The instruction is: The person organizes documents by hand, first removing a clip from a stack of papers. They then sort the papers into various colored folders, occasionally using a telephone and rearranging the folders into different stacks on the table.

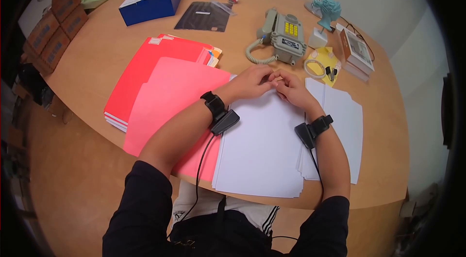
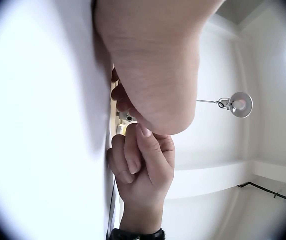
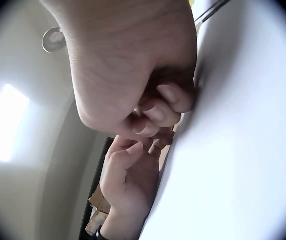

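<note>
White paper (image 1: 264, 150) is lying in a stack by the table's (image 1: 388, 169) near edge, directly below both hands; that's what I'm getting on the head cam. L hand (image 1: 247, 84) and R hand (image 1: 295, 93) are meeting over the stack's far end, fingers bent, tips touching. On the wrist cams I'm seeing both sets of fingers curling, R thumb sitting right up against the L hand, but I can't tell if either is pinching smth small or just resting on the other, so grip's unclear for both.

Black straps (image 1: 212, 104) are circling both wrists. More white sheets (image 1: 347, 131) are lying to the R, approx under the R forearm and beyond. Pink folder (image 1: 167, 94) is lying just L of the stack, L forearm crossing above it, w/ red folders (image 1: 138, 70) showing past it.

Beyond the hands, a grey-green phone (image 1: 289, 38) is standing near a yellow sheet (image 1: 324, 54) w/ a tape roll (image 1: 306, 71) and black clip (image 1: 331, 71). Blue-and-white box (image 1: 151, 4) is sitting far L.
</note>
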Demonstrator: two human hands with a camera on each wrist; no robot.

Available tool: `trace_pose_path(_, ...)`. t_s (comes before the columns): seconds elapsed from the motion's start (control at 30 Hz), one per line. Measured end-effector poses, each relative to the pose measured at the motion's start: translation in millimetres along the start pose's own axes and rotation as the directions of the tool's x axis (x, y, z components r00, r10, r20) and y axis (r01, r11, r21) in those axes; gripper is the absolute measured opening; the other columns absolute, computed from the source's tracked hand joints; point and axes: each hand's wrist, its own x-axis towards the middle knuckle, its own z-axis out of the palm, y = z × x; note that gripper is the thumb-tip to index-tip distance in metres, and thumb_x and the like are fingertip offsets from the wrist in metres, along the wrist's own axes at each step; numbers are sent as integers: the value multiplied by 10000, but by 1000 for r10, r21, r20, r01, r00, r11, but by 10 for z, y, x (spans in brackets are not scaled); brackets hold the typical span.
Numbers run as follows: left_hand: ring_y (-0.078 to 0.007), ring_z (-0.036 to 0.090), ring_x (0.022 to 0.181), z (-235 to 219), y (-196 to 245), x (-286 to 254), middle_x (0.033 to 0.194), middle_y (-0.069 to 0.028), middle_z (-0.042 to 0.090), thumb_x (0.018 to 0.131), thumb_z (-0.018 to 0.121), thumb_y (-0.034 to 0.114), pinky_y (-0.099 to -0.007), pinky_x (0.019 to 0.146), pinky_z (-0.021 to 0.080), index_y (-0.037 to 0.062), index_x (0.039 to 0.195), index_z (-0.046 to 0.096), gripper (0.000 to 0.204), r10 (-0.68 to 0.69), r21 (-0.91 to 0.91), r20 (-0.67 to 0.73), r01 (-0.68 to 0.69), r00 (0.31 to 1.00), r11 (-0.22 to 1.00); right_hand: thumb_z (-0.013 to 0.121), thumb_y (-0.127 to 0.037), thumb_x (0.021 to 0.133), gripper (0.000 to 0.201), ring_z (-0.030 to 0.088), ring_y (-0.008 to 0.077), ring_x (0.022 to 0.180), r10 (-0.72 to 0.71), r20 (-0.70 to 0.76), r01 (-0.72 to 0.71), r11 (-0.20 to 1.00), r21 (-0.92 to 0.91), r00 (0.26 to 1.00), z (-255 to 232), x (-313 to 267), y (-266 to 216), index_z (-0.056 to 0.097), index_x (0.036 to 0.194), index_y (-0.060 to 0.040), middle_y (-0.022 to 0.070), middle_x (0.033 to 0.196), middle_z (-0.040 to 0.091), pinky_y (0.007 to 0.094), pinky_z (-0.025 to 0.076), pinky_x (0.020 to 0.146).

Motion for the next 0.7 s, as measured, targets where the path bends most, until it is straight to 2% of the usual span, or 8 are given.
trace_pose_path(0.07,-351,579,772,8,-16,-1,811,-171,599,795,626,123,-422,683,462,-18,856,572,163,-26,27,7,25,1000,999,564,-81,971,77,417,42,549,13,6,-13,999,51,1000,22,-15,8,547,1044,-63,-55,645,471,220,315,484)
trace_pose_path(0.1,-326,571,753,21,-56,-4,805,-155,593,808,652,138,-411,666,454,-8,857,579,170,3,8,-5,-3,1000,1000,565,-86,979,81,414,39,545,22,13,-23,995,102,1000,32,-23,16,532,1051,-66,-58,642,464,216,309,480)
trace_pose_path(0.27,-279,563,724,60,-164,-6,792,-125,590,840,672,151,-385,643,442,3,836,597,166,73,-44,32,-72,997,996,540,-23,966,98,430,39,517,-23,-3,23,995,98,1000,7,7,134,490,1026,-83,-36,637,493,207,298,457)
trace_pose_path(0.37,-265,560,717,48,-110,1,786,-111,591,864,662,152,-372,640,441,3,836,612,159,28,-39,8,-28,1000,999,561,-39,959,102,437,42,526,-26,24,24,997,78,999,-2,10,125,483,1005,-86,-42,635,491,214,314,463)
trace_pose_path(0.53,-215,572,715,28,-92,-8,804,-98,614,877,660,155,-342,640,452,4,886,640,153,-64,-71,53,67,997,995,584,-62,949,117,447,45,535,-4,8,3,996,91,1000,-5,1,121,481,999,-82,-53,619,482,220,339,475)
trace_pose_path(0.63,-255,618,691,20,-61,0,763,-150,654,841,677,177,-365,637,481,-28,850,653,207,-99,-79,48,102,994,992,595,-77,947,127,452,50,522,3,-27,-1,997,82,1000,-14,12,144,486,1013,-78,-47,600,488,225,343,468)
trace_pose_path(0.7,-243,614,684,19,-50,-4,759,-143,655,837,680,177,-359,633,480,-25,851,655,204,-118,-113,43,122,992,986,601,-89,947,138,464,57,510,10,-61,-5,997,75,998,-19,15,151,498,1037,-76,-35,591,506,229,349,460)
